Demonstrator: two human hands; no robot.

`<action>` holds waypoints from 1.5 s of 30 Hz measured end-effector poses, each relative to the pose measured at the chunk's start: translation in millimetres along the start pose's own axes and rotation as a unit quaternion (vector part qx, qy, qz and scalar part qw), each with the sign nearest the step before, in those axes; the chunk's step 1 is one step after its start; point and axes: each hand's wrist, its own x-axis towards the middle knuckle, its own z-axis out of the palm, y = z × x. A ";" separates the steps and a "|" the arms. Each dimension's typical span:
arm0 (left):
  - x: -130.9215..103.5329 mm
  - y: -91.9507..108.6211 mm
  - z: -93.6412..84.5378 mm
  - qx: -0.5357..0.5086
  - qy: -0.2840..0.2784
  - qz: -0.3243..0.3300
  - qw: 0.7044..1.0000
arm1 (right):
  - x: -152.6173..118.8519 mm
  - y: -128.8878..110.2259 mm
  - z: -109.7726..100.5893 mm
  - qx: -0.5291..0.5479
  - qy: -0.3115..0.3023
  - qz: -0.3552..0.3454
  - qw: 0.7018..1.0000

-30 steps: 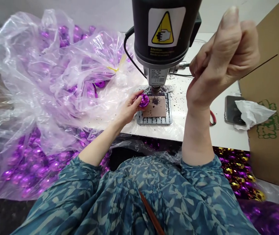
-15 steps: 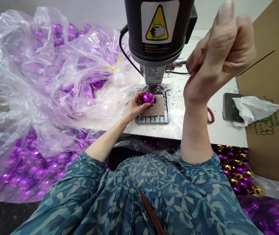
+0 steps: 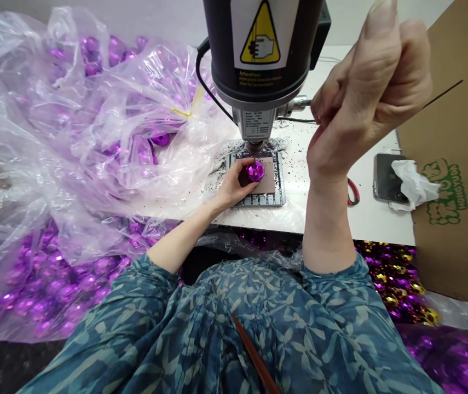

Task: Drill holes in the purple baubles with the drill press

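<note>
My left hand [image 3: 236, 182] is closed round a shiny purple faceted ball [image 3: 255, 171], thumb on the near side and fingers on the far side. The ball is over a brown board [image 3: 267, 185] on the slotted metal base [image 3: 279, 200] of a bench drill press [image 3: 258, 82]. Just behind the ball is the drill's chuck [image 3: 254, 146]; a bit cannot be made out. Raised at the right, my right hand [image 3: 371, 93] is wrapped round the drill's feed lever [image 3: 305, 103], whose grip is mostly hidden by the fingers.
Clear plastic bags [image 3: 106, 120] full of purple balls cover the left side. Dark shavings lie around the base. Right of my forearm are red-handled pliers [image 3: 353, 192], a phone [image 3: 386, 178], a crumpled tissue [image 3: 414, 183] and a cardboard box [image 3: 459, 164]. Purple and gold balls [image 3: 398, 279] lie below the table edge.
My left hand has moved slightly right and nearer with the ball, which has turned. My right hand stays on the lever. The tissue has shifted and folded in on itself.
</note>
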 end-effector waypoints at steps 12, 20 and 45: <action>-1.9 -8.8 11.2 -0.054 0.035 -0.036 0.997 | -12.9 4.9 -7.9 0.024 0.010 -0.029 0.999; -2.7 -5.2 10.2 -0.052 0.034 -0.043 0.997 | -23.7 15.5 -17.1 -0.027 0.040 -0.032 0.998; -2.3 -5.8 10.6 -0.053 0.031 -0.048 0.997 | -60.2 35.7 -48.9 -0.027 0.011 -0.043 0.999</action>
